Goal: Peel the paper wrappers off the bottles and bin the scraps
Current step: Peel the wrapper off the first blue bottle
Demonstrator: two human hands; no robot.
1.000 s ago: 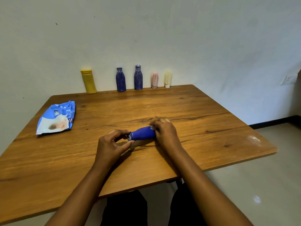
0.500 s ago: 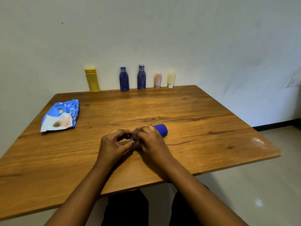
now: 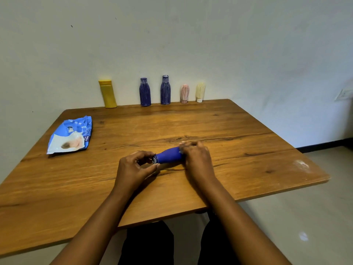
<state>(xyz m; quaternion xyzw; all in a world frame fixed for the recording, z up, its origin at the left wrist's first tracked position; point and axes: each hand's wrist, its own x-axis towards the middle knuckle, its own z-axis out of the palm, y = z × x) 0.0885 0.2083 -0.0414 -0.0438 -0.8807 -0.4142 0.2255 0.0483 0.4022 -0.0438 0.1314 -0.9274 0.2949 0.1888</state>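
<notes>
Wooden table [image 3: 229, 127]: left grip [image 3: 131, 169] pinches blue bottle [image 3: 169, 155] neck, right grip [image 3: 198, 159] clasps base; pouch [image 3: 70, 134] reads "mee"

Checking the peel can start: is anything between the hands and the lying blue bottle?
Nothing visible. The left hand grips the blue bottle at its neck, the right hand at its base; no bin in view.

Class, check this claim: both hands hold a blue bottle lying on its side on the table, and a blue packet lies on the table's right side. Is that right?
Not quite. The head view shows the blue packet on the left side of the table, not the right. The rest stands: the left hand and right hand hold the blue bottle lying on its side.
</notes>
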